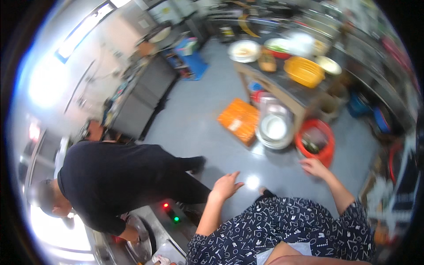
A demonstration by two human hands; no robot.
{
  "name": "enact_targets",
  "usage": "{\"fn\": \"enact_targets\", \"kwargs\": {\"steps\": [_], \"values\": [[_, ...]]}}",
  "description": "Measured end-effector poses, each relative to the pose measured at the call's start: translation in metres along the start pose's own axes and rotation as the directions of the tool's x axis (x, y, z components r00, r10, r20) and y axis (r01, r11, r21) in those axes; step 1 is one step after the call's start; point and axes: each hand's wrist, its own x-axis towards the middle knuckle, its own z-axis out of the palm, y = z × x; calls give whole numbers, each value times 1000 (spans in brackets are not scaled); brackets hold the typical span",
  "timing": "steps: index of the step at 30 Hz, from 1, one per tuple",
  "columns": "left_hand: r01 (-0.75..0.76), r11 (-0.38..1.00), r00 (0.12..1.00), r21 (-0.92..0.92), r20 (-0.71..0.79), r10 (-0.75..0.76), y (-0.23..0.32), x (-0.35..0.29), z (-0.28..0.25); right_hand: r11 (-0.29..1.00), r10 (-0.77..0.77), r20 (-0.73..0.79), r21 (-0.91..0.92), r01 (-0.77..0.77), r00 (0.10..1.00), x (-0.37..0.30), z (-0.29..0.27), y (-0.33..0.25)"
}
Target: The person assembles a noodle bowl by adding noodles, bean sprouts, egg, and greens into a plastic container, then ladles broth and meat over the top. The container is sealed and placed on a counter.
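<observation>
My left hand (226, 185) hangs over the floor in front of me, thumb apart from the fingers, with nothing in it. Farther right, my right hand (312, 167) shows at the near rim of a red basin (327, 154); its fingers look loosely bent and apart, holding nothing I can see. Whether it touches the basin I cannot tell. Inside the basin lies something dark green (314, 143), blurred. Beside it stand stacked white tubs (274, 127) and an orange box (239, 119) on the floor.
A table (282, 84) ahead carries a yellow basket (304, 72), a white bowl (244, 51) and other dishes. At left, a co-worker in black (119, 181) bends over a large metal pan (140, 238). A steel counter (145, 97) lines the left wall; a blue bin (191, 60) stands beyond it.
</observation>
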Motion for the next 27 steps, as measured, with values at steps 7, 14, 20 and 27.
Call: {"fn": "enact_targets", "kwargs": {"steps": [7, 14, 20, 27], "values": [[-112, 989, 992, -96, -63, 106, -96, 137, -111, 978, 168, -79, 139, -156, 983, 173, -3, 11], [24, 989, 997, -145, -67, -34, -275, 267, -192, 942, 302, -245, 226, -248, 921, 404, -43, -86], [339, 929, 940, -148, 27, -339, -466, 296, -239, 991, -135, -162, -15, 135, 977, 634, -51, -248], [429, 902, 889, 59, 148, -432, -656, 444, -316, 994, -108, -278, -17, 108, 954, 789, -46, -378]]}}
